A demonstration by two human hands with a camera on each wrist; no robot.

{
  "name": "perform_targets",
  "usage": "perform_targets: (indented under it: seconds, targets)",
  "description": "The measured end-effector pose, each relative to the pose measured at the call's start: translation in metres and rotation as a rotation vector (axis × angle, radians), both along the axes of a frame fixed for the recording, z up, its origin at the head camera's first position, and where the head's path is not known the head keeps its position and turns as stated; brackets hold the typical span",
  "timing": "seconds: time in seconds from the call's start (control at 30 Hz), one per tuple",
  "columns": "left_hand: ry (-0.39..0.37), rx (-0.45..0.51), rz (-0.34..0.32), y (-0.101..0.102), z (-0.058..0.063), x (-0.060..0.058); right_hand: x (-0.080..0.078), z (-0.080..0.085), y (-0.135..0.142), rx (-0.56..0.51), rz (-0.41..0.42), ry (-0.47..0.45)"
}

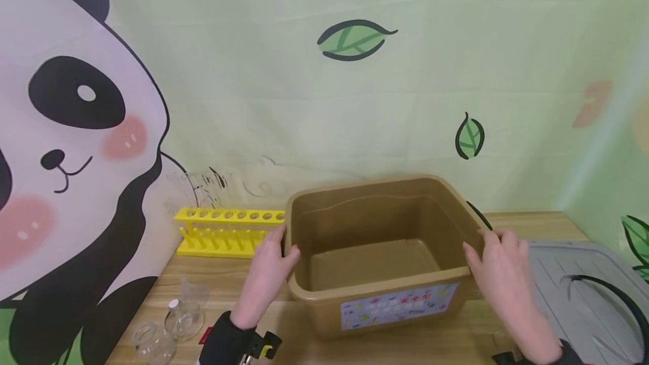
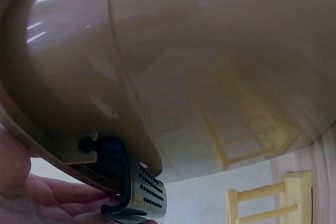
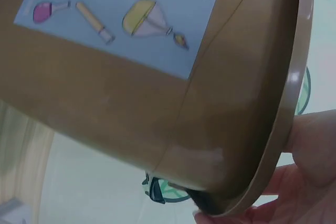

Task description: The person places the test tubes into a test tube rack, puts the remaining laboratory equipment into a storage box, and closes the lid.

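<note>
From here, the bin [image 1: 324,313] is between both hands, its long axis running across: left hand [image 1: 267,270] and right hand [image 1: 501,275] grip opposite ends of its rim, neither nearer. Whether its base touches the tabletop [image 1: 228,280], I can't tell.

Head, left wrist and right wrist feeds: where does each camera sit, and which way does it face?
Head: on the person's head, facing forward and down into the brown bin; the left hand and right hand show.
Left wrist: on that wrist, facing the bin's outer side, with the yellow rack beyond; part of the left hand shows.
Right wrist: on that wrist, facing the bin's outside and label; part of the right hand shows.
Shared: head and right wrist both see the label.
</note>
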State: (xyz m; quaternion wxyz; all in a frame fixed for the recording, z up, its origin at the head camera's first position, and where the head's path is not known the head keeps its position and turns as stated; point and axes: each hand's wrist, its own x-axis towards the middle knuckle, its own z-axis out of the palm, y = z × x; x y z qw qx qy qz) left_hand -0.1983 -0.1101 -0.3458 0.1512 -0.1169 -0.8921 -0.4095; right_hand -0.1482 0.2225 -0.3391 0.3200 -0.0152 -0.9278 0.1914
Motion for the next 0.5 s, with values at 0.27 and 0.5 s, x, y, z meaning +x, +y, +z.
perform_targets:
  seconds: [0.27,0.5]
  targets:
    - [-0.025,0.023,0.005,-0.010,0.001,-0.001,0.004,0.003,0.005,0.003,0.001,0.045]
    - [-0.054,0.058,-0.019,-0.019,0.001,0.001,0.011,0.007,0.007,0.058,-0.004,-0.005]
